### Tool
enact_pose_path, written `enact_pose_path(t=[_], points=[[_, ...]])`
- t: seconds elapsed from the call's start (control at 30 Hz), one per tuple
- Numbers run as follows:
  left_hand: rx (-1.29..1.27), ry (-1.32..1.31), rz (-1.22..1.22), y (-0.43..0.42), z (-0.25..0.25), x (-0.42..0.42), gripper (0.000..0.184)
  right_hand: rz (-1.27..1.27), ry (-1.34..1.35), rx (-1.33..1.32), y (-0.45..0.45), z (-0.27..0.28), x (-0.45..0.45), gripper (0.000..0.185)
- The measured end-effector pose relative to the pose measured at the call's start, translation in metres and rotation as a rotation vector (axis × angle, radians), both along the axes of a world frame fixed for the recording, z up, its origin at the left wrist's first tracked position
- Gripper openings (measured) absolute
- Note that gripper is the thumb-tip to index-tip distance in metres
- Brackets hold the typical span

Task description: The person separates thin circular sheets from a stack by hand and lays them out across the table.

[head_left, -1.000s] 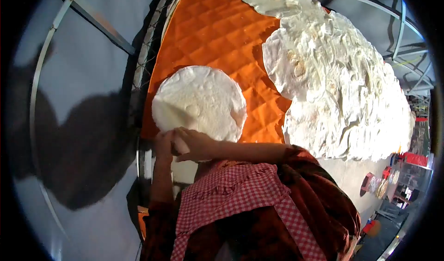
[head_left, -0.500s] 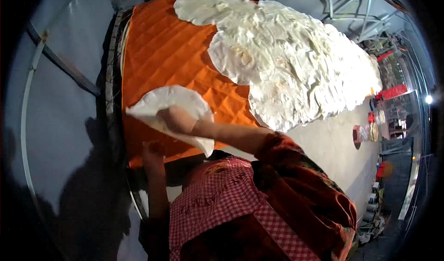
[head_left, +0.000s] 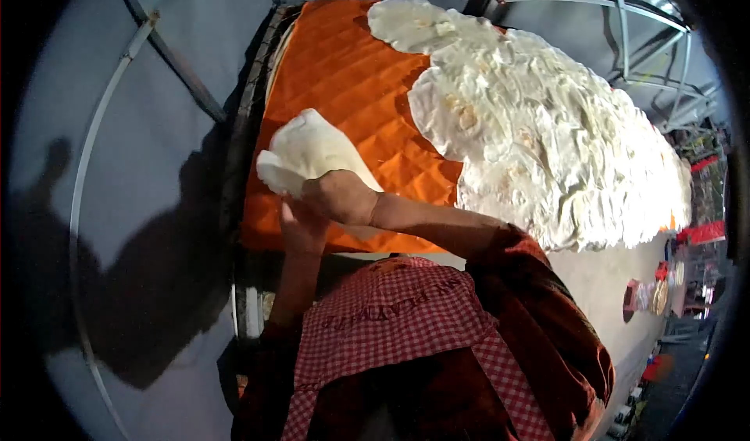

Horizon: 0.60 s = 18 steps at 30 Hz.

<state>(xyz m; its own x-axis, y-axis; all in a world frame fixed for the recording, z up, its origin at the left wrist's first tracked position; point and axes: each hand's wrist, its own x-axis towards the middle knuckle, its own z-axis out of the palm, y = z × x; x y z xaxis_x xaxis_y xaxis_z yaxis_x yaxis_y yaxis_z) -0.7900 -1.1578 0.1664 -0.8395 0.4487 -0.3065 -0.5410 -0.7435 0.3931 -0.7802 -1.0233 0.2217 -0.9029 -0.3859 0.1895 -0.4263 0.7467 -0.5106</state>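
Note:
A thin, pale round flatbread (head_left: 316,148) is lifted and folded over, rising above the left part of an orange quilted cloth (head_left: 344,66). My right hand (head_left: 344,197) is closed on its lower edge, knuckles toward me. Right beside it, my left hand (head_left: 303,222) comes up from below with the thumb showing; its other fingers are hidden behind the right hand and the bread, so their grip cannot be made out. Many similar flatbreads (head_left: 539,136) overlap in a wide, wrinkled layer to the right on the cloth.
A dark frame edge (head_left: 244,128) borders the cloth on the left, beside a grey sheet wall (head_left: 148,191) with metal poles. Metal bars (head_left: 594,2) stand at the back right. On the pale surface (head_left: 570,285) at right are a few small red and clear items (head_left: 644,294).
The flatbread, draped low under my right hand before, is now raised and folded upward. My left hand has moved up to meet the right. The view has shifted, so the scene sits further right.

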Motion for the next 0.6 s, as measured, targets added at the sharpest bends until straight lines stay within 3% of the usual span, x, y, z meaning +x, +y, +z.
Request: enact_pose_path(t=[0.1,0.13,0.27,0.33,0.4,0.5,0.57,0.6], points=[[0.118,0.241,-0.135,-0.03,-0.082,-0.003,0.056,0.07,-0.09,-0.352,0.0,-0.038,0.001,0.021],[-0.017,0.239,-0.068,-0.038,-0.09,0.0,0.054,0.09,-0.126,-0.493,-0.003,-0.055,0.002,0.023],[-0.521,0.227,0.177,-0.05,-0.108,0.011,0.045,-0.008,-0.201,-0.364,-0.015,-0.088,0.004,0.023],[-0.742,0.262,0.225,-0.05,-0.108,0.015,0.04,-0.065,-0.285,-0.395,-0.023,-0.093,0.004,0.012],[-0.958,0.34,0.205,-0.059,-0.096,0.016,0.036,-0.192,-0.393,-0.302,-0.031,-0.087,0.001,0.012],[-0.896,0.156,0.28,-0.1,-0.135,-0.004,0.034,-0.096,0.183,-0.239,-0.004,-0.131,-0.014,0.02],[-0.85,0.032,0.33,-0.135,-0.172,-0.021,0.032,-0.174,-0.035,0.189,0.054,-0.137,-0.035,0.023],[-0.825,-0.03,0.354,-0.15,-0.184,-0.027,0.032,-0.204,-0.064,0.324,0.082,-0.148,-0.044,0.014]])
